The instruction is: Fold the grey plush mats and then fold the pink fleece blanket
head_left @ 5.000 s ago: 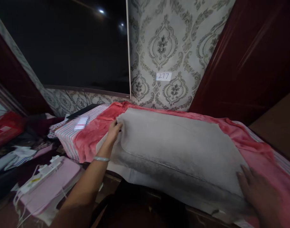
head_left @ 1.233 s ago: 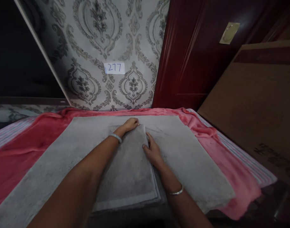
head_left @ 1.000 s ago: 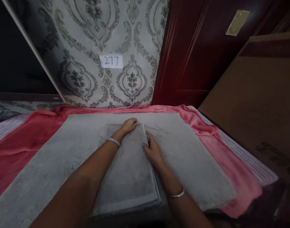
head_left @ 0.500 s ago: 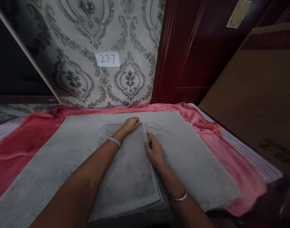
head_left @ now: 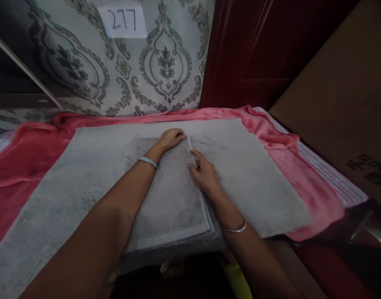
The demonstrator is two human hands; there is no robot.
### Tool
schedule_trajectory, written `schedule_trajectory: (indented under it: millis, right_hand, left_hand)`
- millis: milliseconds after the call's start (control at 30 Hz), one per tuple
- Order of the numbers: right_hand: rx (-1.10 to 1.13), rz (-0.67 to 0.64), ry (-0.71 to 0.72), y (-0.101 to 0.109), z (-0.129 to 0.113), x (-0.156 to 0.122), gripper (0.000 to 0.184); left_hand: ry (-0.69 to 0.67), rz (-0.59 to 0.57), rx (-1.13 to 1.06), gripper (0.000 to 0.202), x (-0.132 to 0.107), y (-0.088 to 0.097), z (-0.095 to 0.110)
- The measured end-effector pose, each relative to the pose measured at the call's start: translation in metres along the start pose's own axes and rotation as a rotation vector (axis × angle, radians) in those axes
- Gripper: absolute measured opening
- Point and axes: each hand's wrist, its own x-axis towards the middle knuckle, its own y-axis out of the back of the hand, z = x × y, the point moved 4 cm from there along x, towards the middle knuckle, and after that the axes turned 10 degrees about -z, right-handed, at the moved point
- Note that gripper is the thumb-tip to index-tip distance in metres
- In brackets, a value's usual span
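Observation:
A small folded grey towel (head_left: pixel 165 199) lies on top of a larger grey towel (head_left: pixel 249 174) spread over a pink blanket (head_left: pixel 28 153). My left hand (head_left: pixel 171 138) rests on the folded towel's far right corner, fingers curled down onto it. My right hand (head_left: pixel 204 174) sits at the folded towel's right edge, fingertips closed on that edge. Both wrists wear a thin bangle.
Patterned wallpaper with a paper label reading 277 (head_left: pixel 123 20) rises behind the bed. A dark red door (head_left: pixel 255 50) stands at the back right. A brown cardboard sheet (head_left: pixel 342 95) leans at the right. A striped sheet (head_left: pixel 330 174) shows under the blanket.
Five seconds ago both hands held a large towel by its ends; now a small folded towel lies under them. In the last second the hands barely shifted while the camera tilted down.

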Motion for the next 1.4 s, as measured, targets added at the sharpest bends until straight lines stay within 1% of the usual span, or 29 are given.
schedule_trajectory:
  millis: [100,267,433,600,667,700,767,800,867,900,967,1033,1067,1133,1200,1267,1333,1400]
  right_hand:
    - [0.010,-0.016,-0.004,0.001,0.002,-0.001,0.053]
    - [0.028,-0.036,-0.016,0.004,-0.001,-0.003,0.051]
    - [0.011,-0.047,-0.025,0.003,-0.002,-0.004,0.050]
    - [-0.055,-0.007,-0.023,0.003,0.001,-0.009,0.050]
    - [-0.082,0.049,0.014,0.007,-0.002,-0.010,0.046]
    - [-0.090,0.080,0.059,0.009,-0.005,-0.011,0.044]
    - [-0.106,0.095,0.206,0.009,-0.015,-0.012,0.043]
    - [-0.120,0.062,0.291,0.007,-0.020,-0.013,0.046]
    - [-0.174,-0.072,0.421,-0.002,-0.028,-0.015,0.057]
    - [-0.217,-0.157,0.442,-0.007,-0.030,-0.016,0.063]
    - [-0.313,-0.322,0.396,-0.016,-0.031,-0.017,0.069]
    - [-0.397,-0.433,0.321,-0.018,-0.033,-0.017,0.069]
    - [-0.429,-0.462,0.305,-0.017,-0.038,-0.017,0.067]
    - [-0.474,-0.465,0.326,-0.015,-0.052,-0.018,0.065]
    - [-0.495,-0.435,0.376,-0.017,-0.068,-0.021,0.065]
    - [-0.503,-0.437,0.406,-0.025,-0.077,-0.025,0.067]
    - [-0.515,-0.489,0.414,-0.039,-0.077,-0.032,0.069]
    - [-0.530,-0.536,0.424,-0.051,-0.071,-0.038,0.069]
  left_hand:
    - [0.011,-0.014,-0.003,0.029,0.000,-0.001,0.000]
    - [-0.017,-0.066,0.046,0.026,0.001,0.001,0.004]
    - [-0.054,-0.084,0.064,0.027,0.002,0.001,0.003]
    - [-0.084,-0.126,0.064,0.032,0.002,-0.001,0.000]
    - [-0.079,-0.136,0.070,0.032,0.002,-0.002,-0.001]
    - [-0.076,-0.136,0.077,0.032,0.001,-0.002,-0.001]
    - [-0.057,-0.127,0.101,0.031,0.000,-0.004,0.002]
    - [-0.039,-0.122,0.116,0.031,-0.001,-0.004,0.005]
    - [0.002,-0.122,0.147,0.031,-0.005,-0.004,0.011]
    - [0.017,-0.127,0.158,0.031,-0.007,-0.002,0.015]
    - [0.030,-0.129,0.169,0.032,-0.012,0.006,0.022]
    - [0.033,-0.114,0.173,0.037,-0.020,0.021,0.027]
    - [0.037,-0.104,0.177,0.040,-0.026,0.030,0.027]
    - [0.046,-0.092,0.190,0.047,-0.043,0.047,0.025]
    - [0.068,-0.093,0.224,0.051,-0.065,0.059,0.019]
    - [0.126,-0.134,0.269,0.053,-0.087,0.061,0.009]
    - [0.201,-0.191,0.305,0.054,-0.107,0.053,-0.004]
    - [0.246,-0.218,0.317,0.056,-0.120,0.042,-0.012]
